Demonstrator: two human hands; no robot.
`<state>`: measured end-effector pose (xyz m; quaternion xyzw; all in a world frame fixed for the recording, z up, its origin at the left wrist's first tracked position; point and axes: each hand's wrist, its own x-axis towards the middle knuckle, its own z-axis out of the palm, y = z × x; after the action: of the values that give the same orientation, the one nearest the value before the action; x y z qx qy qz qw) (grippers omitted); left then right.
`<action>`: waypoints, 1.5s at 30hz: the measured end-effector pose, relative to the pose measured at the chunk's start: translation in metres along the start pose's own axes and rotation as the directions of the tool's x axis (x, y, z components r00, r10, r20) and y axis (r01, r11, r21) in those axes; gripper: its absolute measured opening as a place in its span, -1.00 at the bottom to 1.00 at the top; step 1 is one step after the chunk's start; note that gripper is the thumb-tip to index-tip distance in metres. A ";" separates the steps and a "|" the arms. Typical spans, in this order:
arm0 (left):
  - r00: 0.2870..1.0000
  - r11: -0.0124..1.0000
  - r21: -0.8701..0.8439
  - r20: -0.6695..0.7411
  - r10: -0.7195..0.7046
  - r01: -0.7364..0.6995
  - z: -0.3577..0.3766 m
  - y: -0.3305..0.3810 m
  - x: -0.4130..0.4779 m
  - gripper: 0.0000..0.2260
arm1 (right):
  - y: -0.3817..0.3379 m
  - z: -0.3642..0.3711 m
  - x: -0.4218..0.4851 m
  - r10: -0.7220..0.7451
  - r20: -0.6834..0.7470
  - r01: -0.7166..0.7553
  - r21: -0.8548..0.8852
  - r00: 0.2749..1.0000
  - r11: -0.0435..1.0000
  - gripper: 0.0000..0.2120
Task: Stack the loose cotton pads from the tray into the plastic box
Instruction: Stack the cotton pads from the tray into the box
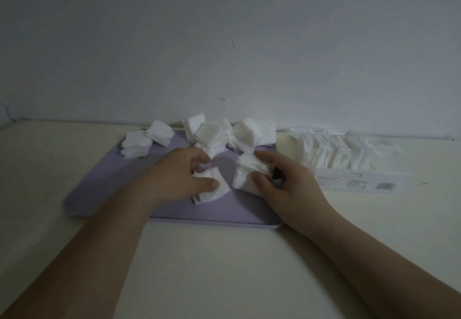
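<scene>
A lilac tray (pixel 104 184) lies on the table with white square cotton pads in loose heaps. My left hand (pixel 182 176) grips a small bunch of pads (pixel 212 189) near the tray's middle. My right hand (pixel 287 186) holds a thicker stack of pads (pixel 245 174) between thumb and fingers, just right of the left hand. More heaps (pixel 147 139) sit at the tray's far left, and further piles of pads (pixel 232 134) lie along its far edge. The clear plastic box (pixel 349 154) stands right of the tray, with a row of pads inside.
The box's lid or label strip (pixel 361 183) lies flat in front of the box. A pale wall (pixel 224 44) rises directly behind the tray and box. The cream table (pixel 224 269) stretches toward me beneath my forearms.
</scene>
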<state>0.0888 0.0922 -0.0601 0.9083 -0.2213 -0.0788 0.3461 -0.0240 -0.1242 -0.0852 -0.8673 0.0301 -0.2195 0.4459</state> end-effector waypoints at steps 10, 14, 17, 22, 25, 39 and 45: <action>0.990 0.960 -0.281 0.137 0.032 0.008 -0.007 0.003 -0.006 -0.68 | 0.001 -0.001 0.001 0.014 -0.005 -0.014 -0.017 1.000 1.000 -0.61; 0.992 0.833 -0.550 0.122 0.012 0.058 -0.005 0.009 -0.006 -0.66 | 0.002 -0.001 0.002 0.030 -0.022 -0.030 -0.011 0.999 0.999 -0.61; 0.998 0.801 -0.597 0.068 0.001 0.040 -0.003 0.011 -0.005 -0.66 | 0.002 -0.001 0.002 0.042 -0.027 -0.042 0.004 0.999 0.999 -0.61; 1.000 0.759 -0.651 0.003 -0.019 0.016 0.000 0.014 -0.005 -0.72 | 0.002 -0.001 0.002 0.064 -0.032 -0.064 0.009 0.997 0.998 -0.61; 1.000 0.708 -0.706 -0.008 -0.016 0.006 0.002 0.019 -0.006 -0.75 | 0.001 -0.002 0.002 0.081 -0.030 -0.080 0.022 0.996 0.997 -0.61; 0.983 0.461 -0.882 0.161 0.093 0.101 0.020 0.029 -0.010 -0.80 | -0.001 -0.005 0.004 0.160 -0.036 -0.149 0.216 0.986 0.965 -0.61; 0.996 0.601 -0.799 0.072 0.060 0.022 0.029 0.029 -0.011 -0.88 | -0.002 -0.005 0.005 0.189 0.004 -0.179 0.331 0.982 0.926 -0.60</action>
<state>0.0603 0.0602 -0.0627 0.6511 -0.1882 -0.2072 0.7055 -0.0220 -0.1278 -0.0794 -0.7705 0.0803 -0.1908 0.6029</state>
